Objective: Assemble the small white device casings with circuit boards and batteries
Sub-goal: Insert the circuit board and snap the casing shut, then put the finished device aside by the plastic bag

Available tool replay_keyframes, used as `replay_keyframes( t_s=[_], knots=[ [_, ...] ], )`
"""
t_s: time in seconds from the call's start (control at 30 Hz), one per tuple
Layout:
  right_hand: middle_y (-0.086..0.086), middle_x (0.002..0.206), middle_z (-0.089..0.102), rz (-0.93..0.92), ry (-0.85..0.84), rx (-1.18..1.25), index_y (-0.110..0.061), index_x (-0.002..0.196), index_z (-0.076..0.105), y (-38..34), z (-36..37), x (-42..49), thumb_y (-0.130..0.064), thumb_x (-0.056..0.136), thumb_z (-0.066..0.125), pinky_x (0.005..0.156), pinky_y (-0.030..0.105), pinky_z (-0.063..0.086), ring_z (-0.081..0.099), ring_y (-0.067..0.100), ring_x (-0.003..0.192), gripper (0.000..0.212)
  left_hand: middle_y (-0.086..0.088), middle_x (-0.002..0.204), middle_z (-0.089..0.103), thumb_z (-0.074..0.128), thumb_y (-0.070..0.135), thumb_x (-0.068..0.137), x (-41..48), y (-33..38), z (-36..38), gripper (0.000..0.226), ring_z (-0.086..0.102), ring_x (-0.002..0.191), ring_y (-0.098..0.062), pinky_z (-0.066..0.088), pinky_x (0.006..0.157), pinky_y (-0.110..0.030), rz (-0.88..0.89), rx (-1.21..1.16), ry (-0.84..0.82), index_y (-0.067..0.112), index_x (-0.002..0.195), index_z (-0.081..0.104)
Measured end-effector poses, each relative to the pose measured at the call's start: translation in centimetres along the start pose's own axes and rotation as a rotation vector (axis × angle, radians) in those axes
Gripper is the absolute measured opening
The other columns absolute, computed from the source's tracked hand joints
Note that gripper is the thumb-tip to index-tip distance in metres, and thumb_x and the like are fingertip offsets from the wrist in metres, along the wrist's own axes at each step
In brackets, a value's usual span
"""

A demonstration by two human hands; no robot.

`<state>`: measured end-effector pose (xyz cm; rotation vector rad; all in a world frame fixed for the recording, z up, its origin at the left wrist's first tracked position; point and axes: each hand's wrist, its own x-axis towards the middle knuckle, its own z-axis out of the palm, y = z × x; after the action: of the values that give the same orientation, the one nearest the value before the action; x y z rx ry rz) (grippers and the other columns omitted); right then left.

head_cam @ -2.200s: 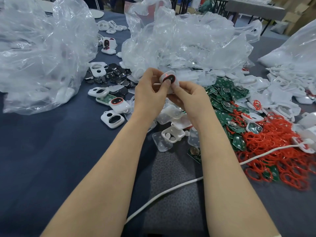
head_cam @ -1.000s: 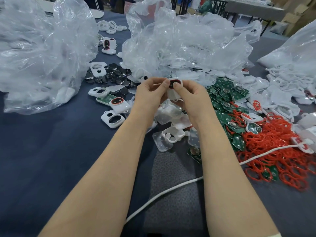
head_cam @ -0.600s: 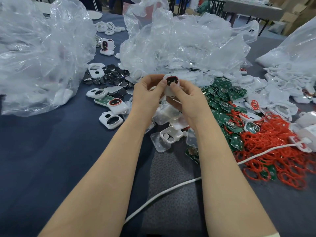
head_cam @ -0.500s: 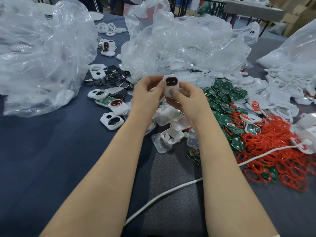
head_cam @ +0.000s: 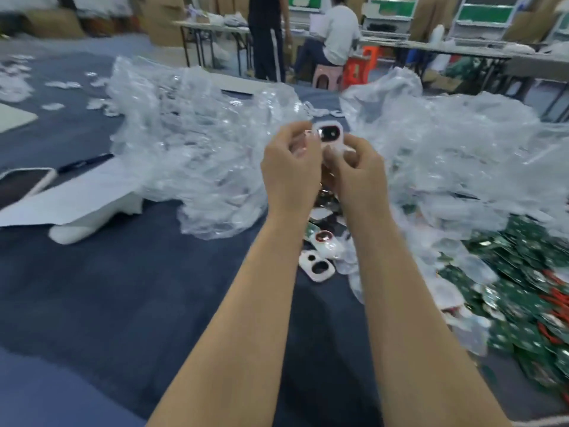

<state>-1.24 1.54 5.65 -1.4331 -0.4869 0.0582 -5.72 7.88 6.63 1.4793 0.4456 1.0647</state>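
Head view, blurred: white casing [head_cam: 330,134] held above desk [head_cam: 123,288], pinched between left hand [head_cam: 289,167] and right hand [head_cam: 360,171]. Both grips narrow, fingertips curled on it. Risk: uneven squeeze probably springs halves apart; casing drops among loose shells [head_cam: 317,268].

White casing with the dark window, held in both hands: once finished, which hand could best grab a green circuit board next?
Likely the right hand: both grip the white casing, but the green circuit boards lie heaped on the right; the left hand would have to cross over.
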Motion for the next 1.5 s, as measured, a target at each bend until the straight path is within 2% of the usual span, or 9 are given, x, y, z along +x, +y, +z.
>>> replay_keyframes(
  t_s=[0.2,0.33,0.43,0.6,0.8,1.0,1.2,1.37,1.5],
  knots=[
    [0.009,0.095,0.060,-0.097,-0.027,-0.041,-0.011,0.105,0.047,-1.2,12.5,3.9,-0.016,0.091,0.059,0.079,0.038,0.051,0.062,0.027,0.089,0.019,-0.013,0.133,0.054,0.044,0.015,0.097,7.1,1.9,-7.0,0.037,0.052,0.122,-0.025,0.043,0.097,-0.030,-0.211,-0.022,0.305,0.001,0.131,0.050],
    [0.016,0.122,0.057,-0.020,-0.313,-0.825,-0.003,0.127,0.043,2.4,15.1,5.2,-0.023,0.097,0.046,0.087,0.034,0.041,0.052,0.032,0.116,0.036,-0.009,0.096,0.058,0.042,0.020,0.097,8.1,-0.3,-11.1,0.033,0.055,0.078,-0.021,0.036,0.050,-0.029,-0.610,-0.083,0.344,0.006,0.126,0.050],
    [0.016,0.133,0.053,0.140,-0.472,-1.139,-0.001,0.133,0.045,4.6,13.2,5.3,-0.016,0.096,0.046,0.093,0.033,0.043,0.050,0.032,0.122,0.040,-0.005,0.107,0.056,0.045,0.021,0.095,8.2,-2.4,-13.1,0.040,0.048,0.072,-0.015,0.035,0.052,-0.021,-0.655,-0.109,0.464,0.008,0.133,0.048],
    [0.017,0.112,0.059,0.230,-0.223,-0.883,0.001,0.129,0.046,5.7,10.7,5.6,-0.009,0.093,0.046,0.071,0.030,0.043,0.056,0.029,0.088,0.037,-0.012,0.129,0.053,0.046,0.019,0.096,9.0,-3.3,-12.9,0.039,0.057,0.107,-0.024,0.043,0.074,-0.027,-0.441,0.014,0.505,0.005,0.132,0.044],
    [0.012,0.113,0.062,0.217,-0.397,-0.728,-0.008,0.121,0.056,5.9,11.9,4.5,-0.010,0.090,0.047,0.083,0.032,0.049,0.060,0.026,0.098,0.032,-0.003,0.075,0.053,0.040,0.008,0.095,8.0,-3.6,-9.7,0.022,0.048,0.072,-0.019,0.037,0.056,-0.026,-0.385,0.332,-0.069,0.007,0.093,0.062],
    [0.016,0.112,0.061,0.420,-0.464,-0.349,-0.007,0.127,0.048,5.3,12.6,4.1,-0.006,0.092,0.053,0.095,0.035,0.051,0.061,0.023,0.097,0.035,-0.012,0.079,0.055,0.036,0.009,0.095,7.6,-4.5,-10.0,0.027,0.038,0.058,-0.011,0.034,0.047,-0.017,-0.383,0.264,0.067,0.001,0.103,0.060],
    [0.010,0.135,0.052,0.179,-0.678,-1.193,-0.009,0.135,0.046,6.1,11.0,4.7,-0.014,0.097,0.045,0.102,0.034,0.043,0.053,0.026,0.118,0.039,0.001,0.068,0.041,0.042,0.014,0.096,7.1,-4.5,-9.0,0.022,0.038,0.056,-0.012,0.039,0.044,-0.016,-0.422,0.290,0.028,0.014,0.074,0.047],
    [0.011,0.109,0.065,0.069,-0.494,-1.253,-0.004,0.106,0.062,3.8,7.9,4.2,-0.019,0.096,0.049,0.068,0.026,0.040,0.052,0.022,0.076,0.023,-0.028,0.125,0.054,0.046,0.022,0.092,6.3,-4.2,-7.8,0.042,0.053,0.113,-0.041,0.046,0.094,-0.047,-0.418,0.402,0.053,-0.008,0.120,0.054],
    [-0.001,0.077,0.068,-0.082,-0.400,-0.587,-0.008,0.100,0.069,0.0,3.8,2.2,-0.009,0.092,0.049,0.065,0.020,0.047,0.061,0.015,0.074,0.022,-0.017,0.120,0.060,0.047,0.013,0.092,4.4,-2.2,-4.0,0.032,0.055,0.113,-0.029,0.043,0.101,-0.040,-0.113,0.349,0.073,-0.001,0.119,0.056]
  ],
)
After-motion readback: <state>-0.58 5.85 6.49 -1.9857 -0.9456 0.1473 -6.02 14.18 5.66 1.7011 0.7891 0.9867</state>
